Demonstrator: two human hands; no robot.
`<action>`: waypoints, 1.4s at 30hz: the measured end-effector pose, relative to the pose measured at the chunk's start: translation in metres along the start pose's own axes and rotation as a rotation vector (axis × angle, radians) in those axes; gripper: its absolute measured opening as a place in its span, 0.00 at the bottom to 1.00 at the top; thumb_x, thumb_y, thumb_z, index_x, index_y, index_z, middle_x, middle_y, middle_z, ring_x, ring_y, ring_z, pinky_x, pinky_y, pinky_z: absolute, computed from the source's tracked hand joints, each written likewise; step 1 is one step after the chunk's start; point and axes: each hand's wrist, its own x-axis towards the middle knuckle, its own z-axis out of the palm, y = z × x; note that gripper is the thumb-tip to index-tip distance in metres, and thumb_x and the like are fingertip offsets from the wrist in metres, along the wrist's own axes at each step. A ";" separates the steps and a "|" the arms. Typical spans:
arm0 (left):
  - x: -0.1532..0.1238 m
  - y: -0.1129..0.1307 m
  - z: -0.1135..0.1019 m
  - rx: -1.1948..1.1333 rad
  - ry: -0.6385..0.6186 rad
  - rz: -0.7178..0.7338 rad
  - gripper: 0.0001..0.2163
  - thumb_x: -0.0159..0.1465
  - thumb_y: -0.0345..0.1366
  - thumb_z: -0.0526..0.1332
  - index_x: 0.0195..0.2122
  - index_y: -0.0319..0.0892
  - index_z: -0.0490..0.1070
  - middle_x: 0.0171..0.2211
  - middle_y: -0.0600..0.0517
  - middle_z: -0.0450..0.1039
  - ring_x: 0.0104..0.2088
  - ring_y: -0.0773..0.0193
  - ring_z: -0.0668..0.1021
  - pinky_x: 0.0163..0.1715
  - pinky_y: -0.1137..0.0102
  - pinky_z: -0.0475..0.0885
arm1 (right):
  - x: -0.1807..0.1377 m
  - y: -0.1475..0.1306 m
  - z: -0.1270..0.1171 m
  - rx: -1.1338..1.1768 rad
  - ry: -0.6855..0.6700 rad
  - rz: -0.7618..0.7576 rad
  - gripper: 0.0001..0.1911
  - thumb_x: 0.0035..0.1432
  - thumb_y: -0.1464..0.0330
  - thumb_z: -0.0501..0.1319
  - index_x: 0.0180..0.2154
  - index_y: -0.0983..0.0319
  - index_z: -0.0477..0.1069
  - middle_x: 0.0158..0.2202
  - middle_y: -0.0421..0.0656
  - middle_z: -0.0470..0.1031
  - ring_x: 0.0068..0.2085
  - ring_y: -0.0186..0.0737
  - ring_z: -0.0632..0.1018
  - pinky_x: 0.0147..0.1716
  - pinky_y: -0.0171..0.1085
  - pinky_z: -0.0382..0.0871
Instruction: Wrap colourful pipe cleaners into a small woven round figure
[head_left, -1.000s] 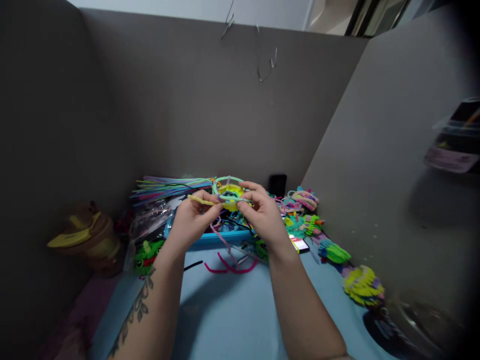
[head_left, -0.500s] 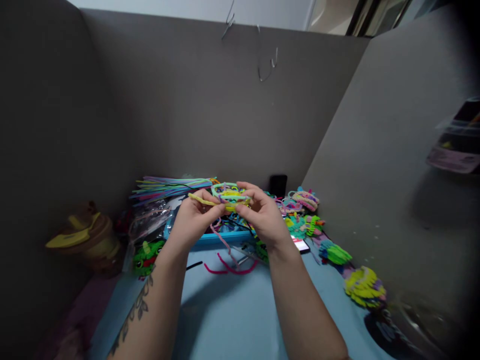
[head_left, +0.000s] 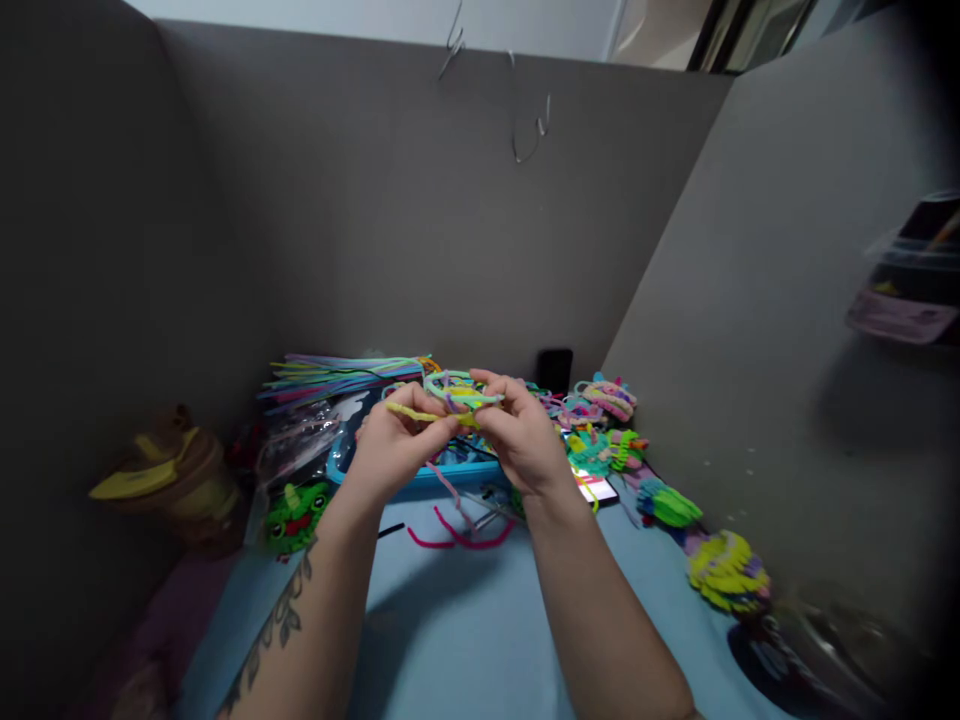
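Observation:
Between both hands, above a blue tray, hangs a ring-like form of bent pipe cleaners in mint green, yellow and purple. My left hand pinches a yellow pipe cleaner at the form's lower left, its loose end pointing left. My right hand has thumb and fingers closed on the right side of the form. The fingertips of both hands nearly meet and hide part of the yellow strand. A pink pipe cleaner dangles below the left fingers.
Loose pipe cleaners lie in a bundle at the back left, by clear plastic bags. A green fuzzy figure sits left. Magenta pipe cleaners lie in front. A lit phone and several fuzzy pieces line the right.
My right hand has turned slightly and the ring-like form has tilted. A yellow strand end now shows to the right of my right wrist, over the phone.

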 end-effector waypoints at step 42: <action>0.002 -0.021 0.005 0.318 0.420 0.330 0.06 0.62 0.37 0.62 0.38 0.44 0.76 0.35 0.51 0.78 0.35 0.64 0.78 0.38 0.70 0.73 | -0.006 0.000 0.004 -0.559 -0.013 -0.399 0.02 0.53 0.70 0.62 0.29 0.58 0.74 0.47 0.45 0.72 0.50 0.44 0.73 0.42 0.40 0.72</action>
